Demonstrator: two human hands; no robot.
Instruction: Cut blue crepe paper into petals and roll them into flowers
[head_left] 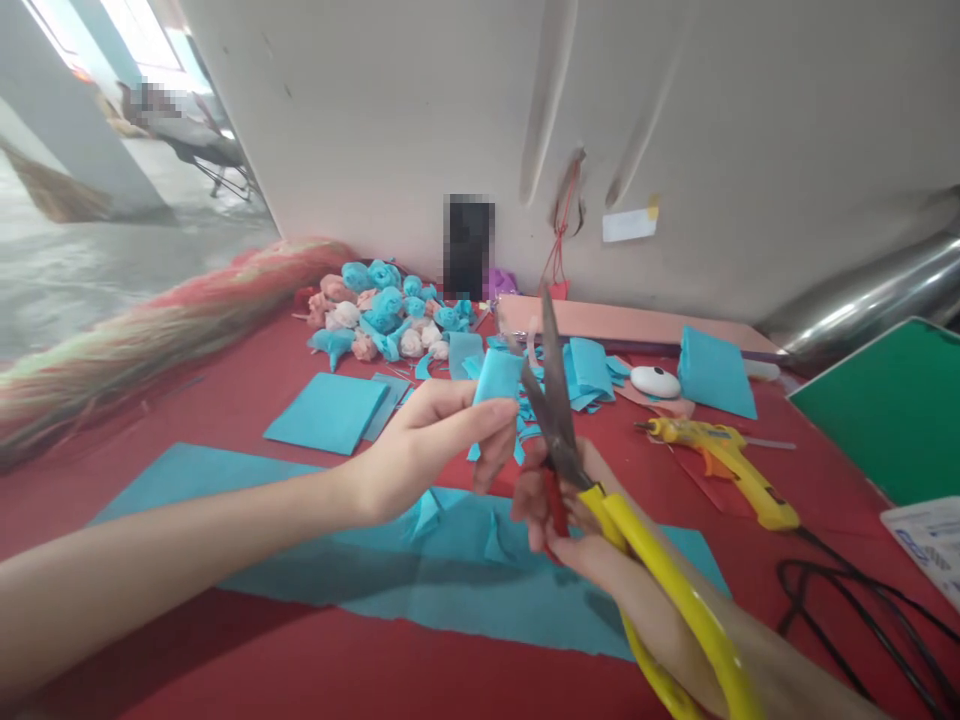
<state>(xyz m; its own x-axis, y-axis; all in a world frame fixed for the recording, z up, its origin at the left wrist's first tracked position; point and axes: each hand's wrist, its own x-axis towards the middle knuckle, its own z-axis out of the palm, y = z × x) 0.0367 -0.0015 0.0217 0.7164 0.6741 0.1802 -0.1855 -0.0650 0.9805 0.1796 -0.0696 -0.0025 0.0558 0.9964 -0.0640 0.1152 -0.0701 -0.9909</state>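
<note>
Between the thumb and fingers of my left hand [442,430] is a small folded piece of blue crepe paper [498,376], held upright. My right hand [600,560] is wrapped round a pair of scissors [559,400] with long yellow handles. Their blades point up and stand slightly apart, close to the right edge of the folded piece. Beneath both hands a long sheet of blue crepe paper [300,555] lies flat, with a few small cut scraps [495,540] on it. Something red shows beside the right fingers; what it is I cannot tell.
Paper flowers [386,310] in blue, pink and white are heaped at the back left. A folded blue stack [326,412] lies left of my hands. To the right are a yellow glue gun [724,460] with a black cord [832,590] and a green board [892,420]. A person sits far left.
</note>
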